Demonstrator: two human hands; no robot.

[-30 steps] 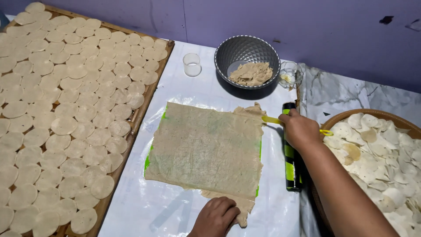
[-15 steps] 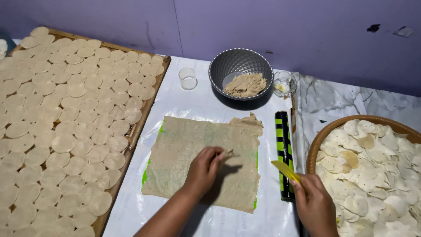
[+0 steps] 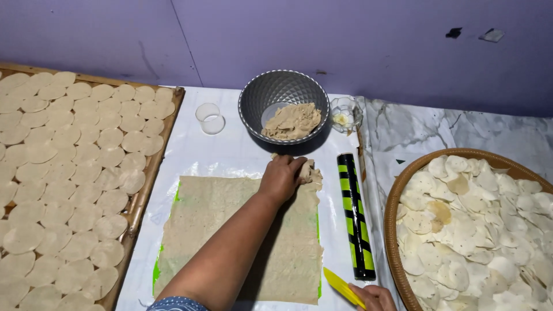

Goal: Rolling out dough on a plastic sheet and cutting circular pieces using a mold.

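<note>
up at the far right corner of the dough sheet [image 3: 242,230], the left hand [image 3: 282,178] is clenched on a lump of scrap dough [image 3: 310,171]. the sheet lies flat on the white surface [image 3: 230,152], green showing at its edges. low at the frame's edge, the right hand [image 3: 375,298] grasps a yellow scraper [image 3: 343,286], just beside a black-and-green roller [image 3: 356,214]. beyond the lump sits a metal bowl [image 3: 283,95] with more dough, a clear cup [image 3: 210,118] to its left. a tray [image 3: 147,184] of rounds lies left, a basket [image 3: 397,201] of rounds right.
</note>
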